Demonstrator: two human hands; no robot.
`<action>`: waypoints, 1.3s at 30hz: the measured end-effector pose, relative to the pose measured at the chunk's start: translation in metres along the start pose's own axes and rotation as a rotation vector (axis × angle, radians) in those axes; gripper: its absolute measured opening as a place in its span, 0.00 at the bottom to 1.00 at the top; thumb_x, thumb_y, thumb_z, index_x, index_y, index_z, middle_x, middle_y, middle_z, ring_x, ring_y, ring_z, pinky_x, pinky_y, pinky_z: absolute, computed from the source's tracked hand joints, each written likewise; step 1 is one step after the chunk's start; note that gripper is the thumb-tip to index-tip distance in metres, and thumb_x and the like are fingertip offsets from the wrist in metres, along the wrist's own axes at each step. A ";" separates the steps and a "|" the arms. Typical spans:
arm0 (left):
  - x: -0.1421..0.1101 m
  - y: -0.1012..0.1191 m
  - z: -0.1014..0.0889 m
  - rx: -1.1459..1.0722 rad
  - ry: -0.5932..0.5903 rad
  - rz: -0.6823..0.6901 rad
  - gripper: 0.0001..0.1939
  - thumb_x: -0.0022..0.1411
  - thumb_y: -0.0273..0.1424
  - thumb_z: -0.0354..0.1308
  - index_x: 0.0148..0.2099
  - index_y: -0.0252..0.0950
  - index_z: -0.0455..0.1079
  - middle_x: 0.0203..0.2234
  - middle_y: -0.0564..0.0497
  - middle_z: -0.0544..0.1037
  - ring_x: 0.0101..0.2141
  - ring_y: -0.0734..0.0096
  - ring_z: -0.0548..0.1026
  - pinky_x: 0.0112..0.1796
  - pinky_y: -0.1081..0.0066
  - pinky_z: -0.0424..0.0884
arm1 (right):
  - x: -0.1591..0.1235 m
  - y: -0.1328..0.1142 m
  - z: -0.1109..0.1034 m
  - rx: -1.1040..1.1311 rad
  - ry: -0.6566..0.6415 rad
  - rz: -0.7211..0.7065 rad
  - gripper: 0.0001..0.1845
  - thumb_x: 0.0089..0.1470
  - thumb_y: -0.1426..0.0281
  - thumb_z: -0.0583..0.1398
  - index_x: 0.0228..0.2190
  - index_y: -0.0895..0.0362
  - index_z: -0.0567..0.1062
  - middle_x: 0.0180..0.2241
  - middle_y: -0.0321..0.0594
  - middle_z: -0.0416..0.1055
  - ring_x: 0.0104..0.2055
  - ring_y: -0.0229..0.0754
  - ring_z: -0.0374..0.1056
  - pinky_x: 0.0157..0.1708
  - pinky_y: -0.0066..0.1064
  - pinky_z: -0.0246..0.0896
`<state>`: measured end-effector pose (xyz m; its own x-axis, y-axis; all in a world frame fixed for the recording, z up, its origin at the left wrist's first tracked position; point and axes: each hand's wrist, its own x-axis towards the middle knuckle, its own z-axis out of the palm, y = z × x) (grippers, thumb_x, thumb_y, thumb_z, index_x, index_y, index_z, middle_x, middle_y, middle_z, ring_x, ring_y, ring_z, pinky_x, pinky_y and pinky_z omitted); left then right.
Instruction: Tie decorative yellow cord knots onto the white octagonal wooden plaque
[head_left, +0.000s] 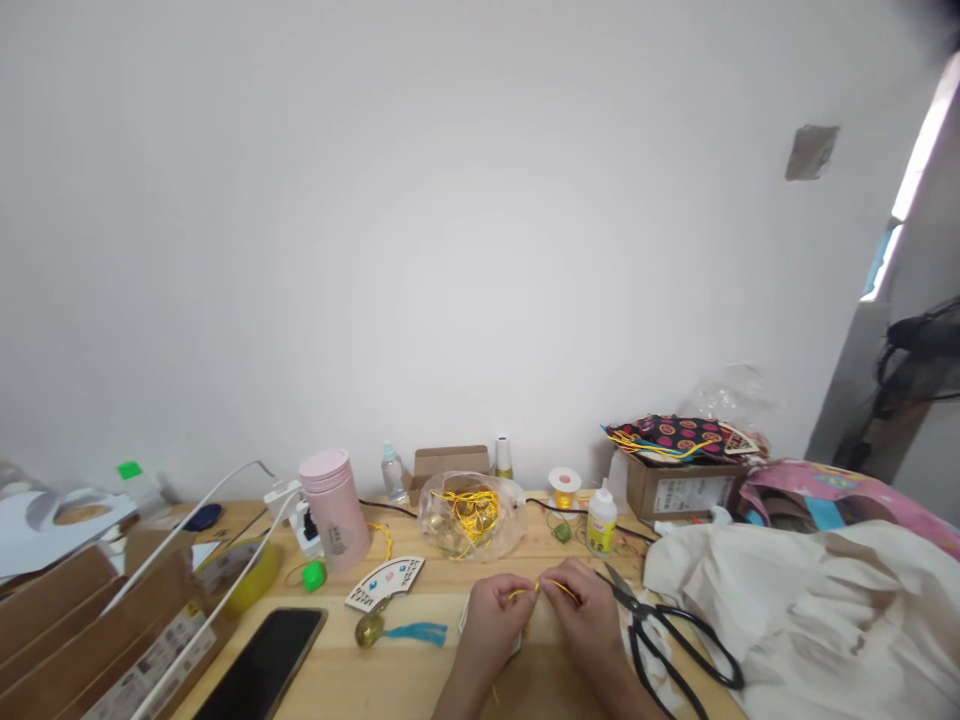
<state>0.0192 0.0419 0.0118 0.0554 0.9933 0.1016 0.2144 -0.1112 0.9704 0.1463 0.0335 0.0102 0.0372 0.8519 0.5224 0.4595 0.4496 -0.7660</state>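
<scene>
My left hand and my right hand are close together above the table's near part. Each pinches a thin yellow cord, which runs between my fingertips. A pale flat piece is partly hidden behind my left hand, so its kind cannot be made out. Left of my hands lies a white fan-shaped piece with printed characters and small coloured dots. Below it is a brass-coloured bell with a blue tassel. Black-handled scissors rest open just right of my right hand.
Behind my hands sit a clear bag with yellow cord, a cord spool and a glue bottle. A pink tumbler, a phone and cardboard boxes stand left. White cloth covers the right side.
</scene>
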 end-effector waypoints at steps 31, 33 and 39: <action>0.001 0.000 -0.004 -0.002 -0.020 0.025 0.10 0.44 0.31 0.54 0.27 0.30 0.72 0.24 0.47 0.77 0.28 0.65 0.72 0.31 0.71 0.66 | 0.003 0.005 0.003 0.051 -0.061 0.026 0.12 0.47 0.66 0.52 0.23 0.58 0.73 0.21 0.38 0.68 0.25 0.37 0.63 0.25 0.25 0.55; 0.001 -0.001 -0.004 0.008 -0.021 0.018 0.10 0.44 0.31 0.53 0.27 0.30 0.72 0.22 0.48 0.76 0.25 0.67 0.71 0.28 0.72 0.66 | 0.003 0.004 0.002 0.036 -0.067 0.018 0.12 0.47 0.66 0.52 0.23 0.58 0.73 0.21 0.38 0.67 0.25 0.37 0.62 0.25 0.25 0.54; 0.000 -0.003 -0.001 0.038 -0.031 0.007 0.09 0.45 0.30 0.52 0.24 0.29 0.72 0.17 0.50 0.74 0.21 0.71 0.69 0.23 0.75 0.64 | 0.002 0.003 0.000 -0.043 -0.068 0.036 0.12 0.47 0.67 0.52 0.20 0.57 0.71 0.20 0.37 0.66 0.24 0.36 0.61 0.24 0.25 0.52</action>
<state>0.0176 0.0427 0.0090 0.0868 0.9911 0.1006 0.2509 -0.1194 0.9606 0.1475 0.0371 0.0089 -0.0052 0.8840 0.4674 0.4970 0.4079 -0.7659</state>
